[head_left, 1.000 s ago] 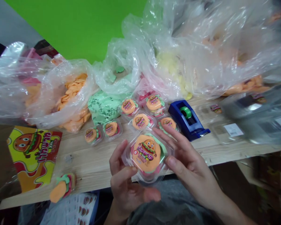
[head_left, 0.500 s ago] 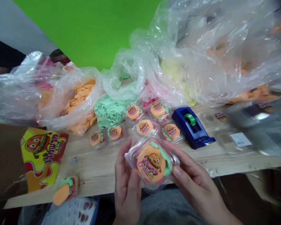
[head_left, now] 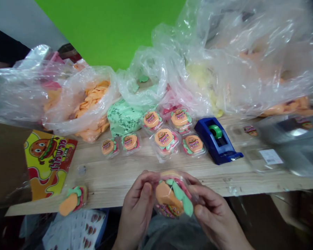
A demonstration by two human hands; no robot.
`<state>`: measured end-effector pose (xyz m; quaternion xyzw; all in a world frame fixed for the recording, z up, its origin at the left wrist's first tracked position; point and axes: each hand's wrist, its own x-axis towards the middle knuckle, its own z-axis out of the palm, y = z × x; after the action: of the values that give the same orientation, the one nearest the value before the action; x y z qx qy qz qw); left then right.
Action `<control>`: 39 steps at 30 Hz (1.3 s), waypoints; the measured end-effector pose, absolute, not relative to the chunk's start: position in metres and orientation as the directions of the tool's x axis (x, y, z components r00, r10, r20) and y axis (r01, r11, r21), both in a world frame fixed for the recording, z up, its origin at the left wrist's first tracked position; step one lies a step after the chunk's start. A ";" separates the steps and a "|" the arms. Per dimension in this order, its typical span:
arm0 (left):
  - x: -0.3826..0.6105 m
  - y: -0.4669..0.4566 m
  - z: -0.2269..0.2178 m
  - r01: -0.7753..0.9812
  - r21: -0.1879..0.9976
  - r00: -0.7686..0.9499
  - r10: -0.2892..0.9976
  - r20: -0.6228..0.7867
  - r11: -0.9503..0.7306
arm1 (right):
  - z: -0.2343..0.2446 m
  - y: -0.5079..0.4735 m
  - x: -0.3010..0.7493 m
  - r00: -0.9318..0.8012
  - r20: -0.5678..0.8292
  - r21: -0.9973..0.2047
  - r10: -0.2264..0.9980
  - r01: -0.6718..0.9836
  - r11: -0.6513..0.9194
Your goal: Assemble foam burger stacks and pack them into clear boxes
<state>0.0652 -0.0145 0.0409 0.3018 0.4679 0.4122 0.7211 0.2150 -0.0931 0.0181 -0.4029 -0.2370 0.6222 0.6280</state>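
Note:
Both hands hold a clear plastic clamshell with a burger-shaped gummy (head_left: 173, 198) above the front edge of the wooden table (head_left: 114, 184). The clamshell is tilted, so its orange bun and green layer show and its label is mostly turned away. My left hand (head_left: 138, 208) grips its left side, and my right hand (head_left: 214, 215) grips its right side. Several similar packs stand just beyond, the nearest (head_left: 164, 139) well ahead of my hands. A loose burger gummy (head_left: 73, 202) lies at the table's front edge, left of my left hand.
A blue tape dispenser (head_left: 216, 144) with green tape stands right of the packs. Large plastic bags of orange (head_left: 91, 104) and green pieces (head_left: 125, 118) lie behind them. A yellow printed card (head_left: 48, 163) is at left, and a printed sheet (head_left: 79, 229) lies below the table edge.
The clamshell has turned from label-up to tilted, with its label mostly hidden. Both hands have dropped lower, nearer the table's front edge.

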 end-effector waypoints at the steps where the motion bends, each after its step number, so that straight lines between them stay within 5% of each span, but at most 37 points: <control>1: 0.062 -0.015 0.038 -0.294 0.823 0.257 0.870 -0.421 0.485 | 0.016 -0.096 0.215 0.131 -0.222 -0.835 0.966 -0.538 -0.119; 7: 0.040 -0.019 0.018 0.109 0.927 0.500 0.786 -0.363 0.359 | 0.002 -0.114 0.212 0.177 -0.307 -0.876 0.935 -0.437 -0.205; 13: 0.034 -0.030 0.011 0.410 0.883 0.622 0.638 -0.454 0.229 | -0.014 -0.130 0.208 0.168 -0.482 -0.838 0.860 -0.376 -0.396; 24: 0.047 -0.032 0.004 0.485 0.844 0.490 0.728 -0.480 0.230 | -0.020 -0.132 0.209 0.103 -0.551 -0.789 0.828 -0.389 -0.477; 30: 0.063 -0.020 0.013 0.488 0.873 0.741 0.517 -0.429 0.025 | -0.023 -0.129 0.206 0.063 -0.521 -0.820 0.851 -0.316 -0.478; 34: 0.052 -0.037 0.002 0.512 0.839 0.589 0.635 -0.500 0.185 | -0.018 -0.134 0.214 0.047 -0.526 -0.815 0.849 -0.312 -0.488; 39: 0.031 -0.063 -0.008 0.342 0.810 0.474 0.657 -0.586 0.476 | -0.018 -0.138 0.218 0.103 -0.548 -0.800 0.830 -0.357 -0.483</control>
<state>0.0310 -0.0629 -0.0083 0.4993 0.5002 0.1128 0.6984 0.2183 -0.1380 -0.0177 -0.5785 -0.2045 0.6377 0.4656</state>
